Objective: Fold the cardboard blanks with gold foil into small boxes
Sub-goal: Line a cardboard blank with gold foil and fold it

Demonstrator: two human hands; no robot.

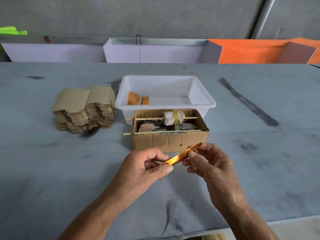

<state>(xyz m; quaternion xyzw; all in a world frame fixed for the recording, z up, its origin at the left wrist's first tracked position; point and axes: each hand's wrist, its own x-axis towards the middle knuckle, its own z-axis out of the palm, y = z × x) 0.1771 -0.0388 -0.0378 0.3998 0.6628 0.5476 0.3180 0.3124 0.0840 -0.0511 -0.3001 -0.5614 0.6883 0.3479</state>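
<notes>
I hold one gold-foil cardboard blank (181, 155) above the table, nearly edge-on and tilted up to the right. My left hand (147, 168) pinches its lower left end between thumb and fingers. My right hand (210, 162) pinches its upper right part, thumb on the near face. A stack of several flat blanks (84, 110), brown side up, lies on the table at the left. Three folded gold boxes (137, 98) stand in the left end of a white plastic tub (204, 99).
A brown cardboard box (170, 141) stands just beyond my hands, in front of the tub; it holds a cloth-wrapped roll on wooden sticks and some stones. The grey table (52, 170) has dark smudges. White and orange panels (242, 51) line its far edge.
</notes>
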